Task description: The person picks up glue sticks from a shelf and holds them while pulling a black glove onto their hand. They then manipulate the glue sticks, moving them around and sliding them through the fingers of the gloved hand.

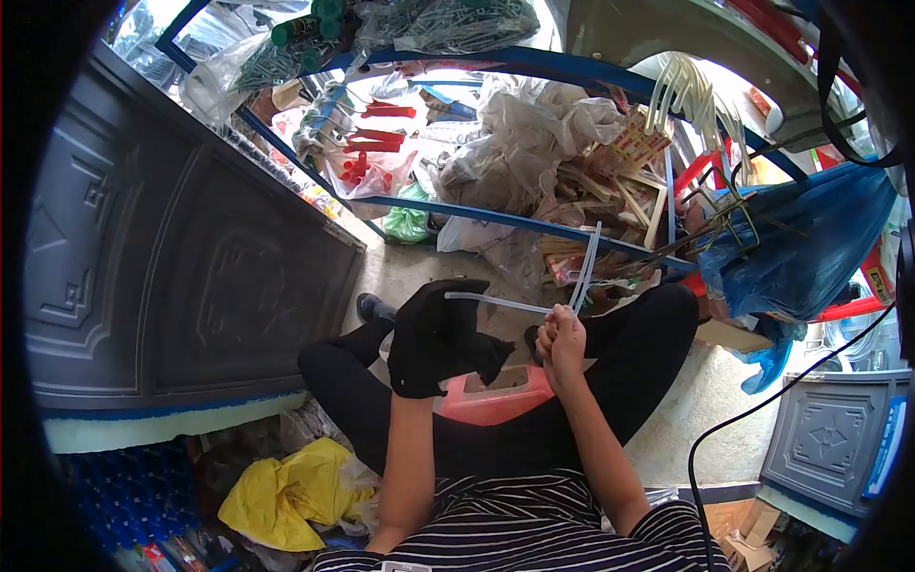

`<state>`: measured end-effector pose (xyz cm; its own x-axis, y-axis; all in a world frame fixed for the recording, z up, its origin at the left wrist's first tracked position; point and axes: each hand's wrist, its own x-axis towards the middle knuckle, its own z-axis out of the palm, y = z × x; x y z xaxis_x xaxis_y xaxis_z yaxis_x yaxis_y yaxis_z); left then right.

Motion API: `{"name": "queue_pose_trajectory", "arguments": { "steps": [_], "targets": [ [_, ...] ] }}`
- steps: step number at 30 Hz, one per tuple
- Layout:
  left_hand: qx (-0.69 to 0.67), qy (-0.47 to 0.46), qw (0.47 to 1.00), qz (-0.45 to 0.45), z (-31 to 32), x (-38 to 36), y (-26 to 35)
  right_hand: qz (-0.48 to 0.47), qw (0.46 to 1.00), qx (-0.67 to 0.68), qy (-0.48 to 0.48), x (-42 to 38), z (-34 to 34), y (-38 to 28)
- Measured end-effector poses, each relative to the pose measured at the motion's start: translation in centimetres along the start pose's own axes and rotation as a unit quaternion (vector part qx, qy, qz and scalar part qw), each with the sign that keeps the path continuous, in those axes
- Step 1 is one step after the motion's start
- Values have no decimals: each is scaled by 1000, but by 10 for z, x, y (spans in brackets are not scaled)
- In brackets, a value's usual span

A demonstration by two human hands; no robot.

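While the right hand (pixel 562 336) is closed around several thin, pale translucent strips (pixel 586 272), the left forearm (pixel 411 448) reaches up into a bunched black cloth (pixel 434 334) that covers the left hand, so whether that hand is open or gripping cannot be told. Two or more of the strips rise from the right fingers toward the far side, close together and slightly fanned, and another runs left, its tip lying over the black cloth. Below the hands, between the bent legs (pixel 643 357) of the seated person, a pink plastic container (pixel 496 396) sits just beside the lower edge of the cloth. Across the far side stands a blue metal rack (pixel 496 217) holding clear plastic bags (pixel 515 143), red plastic pieces (pixel 376 141) and wooden sticks (pixel 624 195). A large blue plastic bag (pixel 801 243) hangs at the far right. Dark grey panels (pixel 191 238) with moulded patterns lean along the left, and a yellow bag (pixel 286 496) lies at the near left. A black cable (pixel 734 417) curves down the right side.
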<state>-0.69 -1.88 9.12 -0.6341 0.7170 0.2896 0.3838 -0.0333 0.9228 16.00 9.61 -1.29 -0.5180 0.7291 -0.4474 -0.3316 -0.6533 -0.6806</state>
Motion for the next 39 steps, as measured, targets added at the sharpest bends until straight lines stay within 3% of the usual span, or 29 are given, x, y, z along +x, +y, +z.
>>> {"name": "queue_pose_trajectory", "arguments": {
  "steps": [2,5,7,10,12,13,15,16,18,19,20,25,27,29,31,33,36,37,39],
  "targets": [
    [125,-12,990,65,-2,6,12,-1,1000,0,-2,-1,0,0],
    [181,4,982,49,-2,7,3,-1,1000,10,0,-1,0,-1],
    [102,21,994,-31,-5,2,-10,-2,1000,20,6,-1,0,-3],
    [79,15,996,-25,-11,-7,-23,-4,1000,20,-1,-2,2,-3],
    [-167,-6,979,-116,-15,-16,-43,4,1000,29,-3,-3,2,-2],
    [-410,-21,885,-220,-15,-18,-58,5,999,33,-5,-2,2,-2],
    [-651,18,698,-299,-10,-22,-68,13,999,37,-19,-2,0,-3],
    [-678,71,672,-291,-5,-23,-65,18,999,39,-25,-2,-1,-3],
    [-526,121,814,-216,2,-26,-55,19,998,43,-37,-2,-1,-4],
    [-315,109,933,-136,3,-29,-49,20,998,45,-43,-3,-1,-4],
    [-84,89,991,-46,3,-31,-46,20,997,58,-44,-4,-2,-4],
    [-280,21,947,-154,-5,-28,-54,13,992,120,-45,-4,-5,-6],
    [-284,4,949,-139,0,-25,-62,6,994,94,-58,-4,-5,-10],
    [-212,5,974,-77,13,-41,-90,5,995,72,-70,-6,-5,-9],
    [-138,8,990,-17,28,-57,-110,-11,995,-44,-87,-10,4,-7],
    [86,-44,995,19,41,-66,-114,-15,985,-141,-99,-15,8,0],
    [-37,-134,986,-86,68,-51,-66,-16,975,-182,-130,-17,1,10],
    [104,-138,985,-4,68,-58,-67,5,974,-187,-129,-16,-3,6],
    [-111,-65,986,-104,73,-52,-67,-42,954,-270,-124,-18,-1,7]
  ]
}}
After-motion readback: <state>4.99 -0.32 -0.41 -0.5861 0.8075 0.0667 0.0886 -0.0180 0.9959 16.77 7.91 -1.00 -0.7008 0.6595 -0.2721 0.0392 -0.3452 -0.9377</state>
